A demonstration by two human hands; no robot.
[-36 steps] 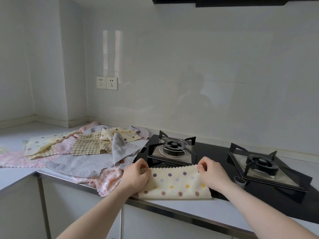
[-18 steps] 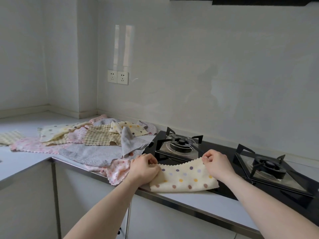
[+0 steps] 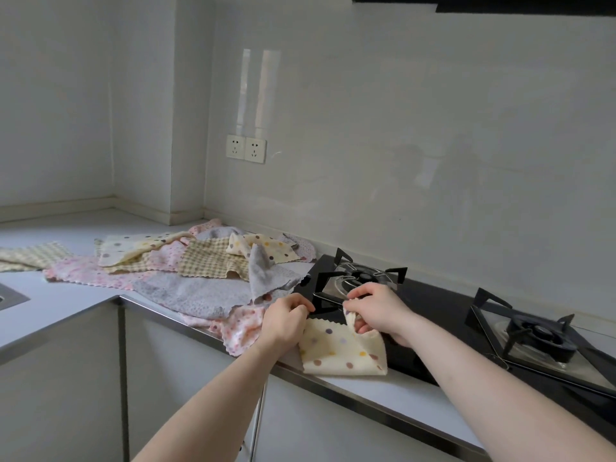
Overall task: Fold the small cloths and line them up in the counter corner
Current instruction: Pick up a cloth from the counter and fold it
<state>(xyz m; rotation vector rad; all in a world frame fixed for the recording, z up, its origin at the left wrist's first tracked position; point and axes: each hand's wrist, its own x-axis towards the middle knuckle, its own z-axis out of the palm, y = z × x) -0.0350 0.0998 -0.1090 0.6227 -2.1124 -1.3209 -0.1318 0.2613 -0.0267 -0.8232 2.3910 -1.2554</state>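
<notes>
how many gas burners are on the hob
2. The left burner sits at the hob's near-pile end, just behind the two hands and partly covered by them. The right burner sits at the far right end, in open view. None seem hidden.

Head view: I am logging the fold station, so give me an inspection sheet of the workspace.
Surface: pale counter with steel front edge.
Job's things: polka-dot cloth partly folded at the edge; unfolded cloth pile left of it.
Clutter: nothing seen.
Hands: left hand pinches the cloth's left end; right hand grips its lifted right end.
Cables: nothing seen.
Surroundings: black gas hob, two wall sockets, sink corner.
</notes>
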